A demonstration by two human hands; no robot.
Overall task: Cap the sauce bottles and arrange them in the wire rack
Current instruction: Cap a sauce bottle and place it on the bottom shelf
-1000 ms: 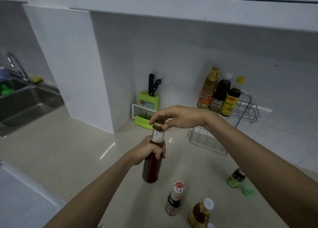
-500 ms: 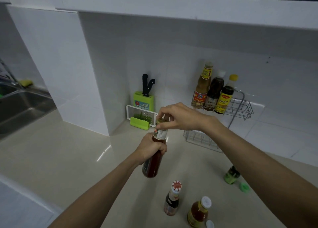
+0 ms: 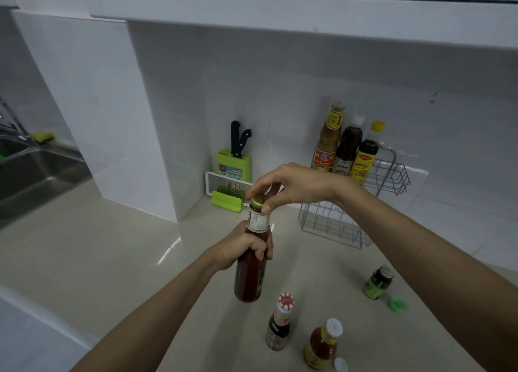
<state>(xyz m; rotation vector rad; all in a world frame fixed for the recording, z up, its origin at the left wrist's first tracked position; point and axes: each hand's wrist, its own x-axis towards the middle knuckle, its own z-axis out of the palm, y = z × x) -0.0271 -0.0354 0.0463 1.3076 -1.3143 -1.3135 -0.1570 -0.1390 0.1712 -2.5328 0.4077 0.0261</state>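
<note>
My left hand (image 3: 244, 247) grips the neck of a tall red sauce bottle (image 3: 250, 279) held above the counter. My right hand (image 3: 291, 185) pinches the gold cap (image 3: 257, 202) sitting on that bottle's mouth. The wire rack (image 3: 392, 176) stands against the back wall with three capped bottles (image 3: 346, 150) in its upper tier. On the counter stand a dark bottle with a red-white cap (image 3: 279, 325), an orange sauce bottle with a white cap (image 3: 322, 345), and a small green bottle (image 3: 377, 283) beside a loose green cap (image 3: 396, 304).
A green knife block (image 3: 233, 162) and a white grater tray (image 3: 228, 186) sit in the back corner. A steel sink (image 3: 33, 175) lies at the left. A white pillar juts out left of the corner. A small white cap (image 3: 340, 364) lies at the bottom edge.
My right hand's fingers have shifted around the gold cap on the red bottle. The bottle stays in my left hand; the view has swung slightly.
</note>
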